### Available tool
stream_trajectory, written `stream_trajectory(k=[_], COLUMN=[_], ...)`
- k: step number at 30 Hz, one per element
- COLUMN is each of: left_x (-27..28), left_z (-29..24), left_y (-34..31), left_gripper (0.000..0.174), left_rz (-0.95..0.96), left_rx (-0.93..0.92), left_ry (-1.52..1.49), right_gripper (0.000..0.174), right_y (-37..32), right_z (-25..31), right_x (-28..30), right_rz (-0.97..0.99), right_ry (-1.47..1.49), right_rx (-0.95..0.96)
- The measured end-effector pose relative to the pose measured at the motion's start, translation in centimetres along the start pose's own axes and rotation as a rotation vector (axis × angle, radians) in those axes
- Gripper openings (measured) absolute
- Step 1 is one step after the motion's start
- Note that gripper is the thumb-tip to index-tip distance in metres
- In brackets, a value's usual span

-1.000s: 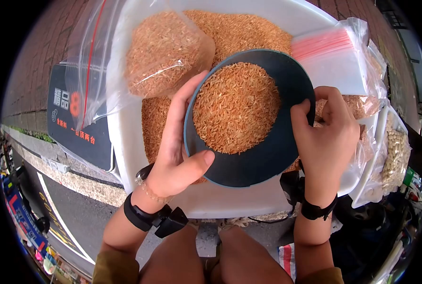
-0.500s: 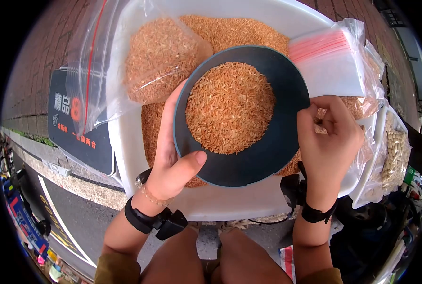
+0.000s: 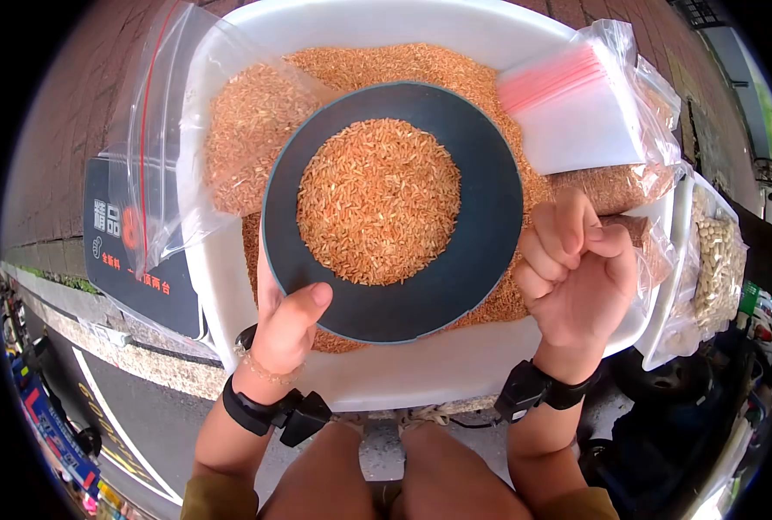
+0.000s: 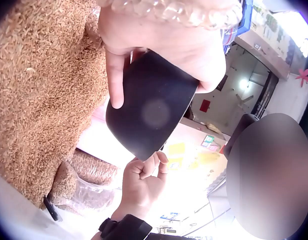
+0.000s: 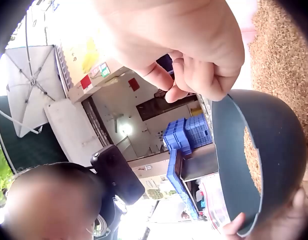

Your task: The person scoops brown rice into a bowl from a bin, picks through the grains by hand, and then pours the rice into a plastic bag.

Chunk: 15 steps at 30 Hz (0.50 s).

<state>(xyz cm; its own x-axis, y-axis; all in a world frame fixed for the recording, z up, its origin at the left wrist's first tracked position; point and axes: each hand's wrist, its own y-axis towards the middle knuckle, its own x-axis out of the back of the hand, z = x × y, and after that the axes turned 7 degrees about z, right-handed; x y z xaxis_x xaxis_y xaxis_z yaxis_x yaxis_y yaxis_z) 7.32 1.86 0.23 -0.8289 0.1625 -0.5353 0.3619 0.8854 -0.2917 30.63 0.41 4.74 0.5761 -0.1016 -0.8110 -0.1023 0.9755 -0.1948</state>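
Observation:
A dark blue-grey bowl (image 3: 490,208) holds a mound of reddish-brown unpolished rice (image 3: 377,204). My left hand (image 3: 286,325) grips the bowl at its left side, thumb over the rim and fingers underneath; the left wrist view shows the fingers along the bowl's dark outside (image 4: 149,105). To the right of the bowl, my right hand (image 3: 577,277) is raised with its fingers curled and its palm partly turned up. In the right wrist view nothing shows between the thumb and fingers of that hand (image 5: 189,55). More loose rice (image 3: 403,61) lies beneath the bowl.
A white tub (image 3: 351,381) surrounds the loose rice. A clear zip bag of rice (image 3: 247,143) leans at its left, beside a black scale box (image 3: 126,251). Empty zip bags (image 3: 577,113) with red seals and filled packets (image 3: 611,186) lie at the right. A bag of pale beans (image 3: 717,269) stands beyond.
The bowl has moved left in my left hand and tilted more level. My right hand has left the bowl's right rim and rolled palm up, fingers curled.

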Motion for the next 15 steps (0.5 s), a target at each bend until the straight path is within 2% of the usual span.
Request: stream_trajectory(k=[1,7,9,11,15], left_x=[0.3,0.9,0.7,0.7,1.1], left_z=[0.2,0.8,0.8,1.2,1.3], left_y=[-0.2,-0.3,-0.3,-0.2,-0.3], left_gripper=[0.079,0.067,0.065,0.054,0.052], left_rz=[-0.015,0.0,0.008,0.006,0.007], left_rx=[0.011,-0.022,-0.009,-0.069,-0.035], left_ry=[0.002,0.027,0.017,0.003,-0.027], right_gripper=[0.014,0.012,0.012,0.013,0.019], right_y=[0.0,-0.2,-0.4,-0.6,-1.0], right_z=[-0.3,-0.5,-0.4,-0.2,-0.1], right_x=[0.0,-0.6,-0.8,-1.0,-1.4], right_rz=[0.025,0.053,0.126,0.127,0.079], right_ry=[0.089,0.029,-0.004,-0.005,0.034], right_rx=[-0.024,0.007,0.021,0.029,0.06])
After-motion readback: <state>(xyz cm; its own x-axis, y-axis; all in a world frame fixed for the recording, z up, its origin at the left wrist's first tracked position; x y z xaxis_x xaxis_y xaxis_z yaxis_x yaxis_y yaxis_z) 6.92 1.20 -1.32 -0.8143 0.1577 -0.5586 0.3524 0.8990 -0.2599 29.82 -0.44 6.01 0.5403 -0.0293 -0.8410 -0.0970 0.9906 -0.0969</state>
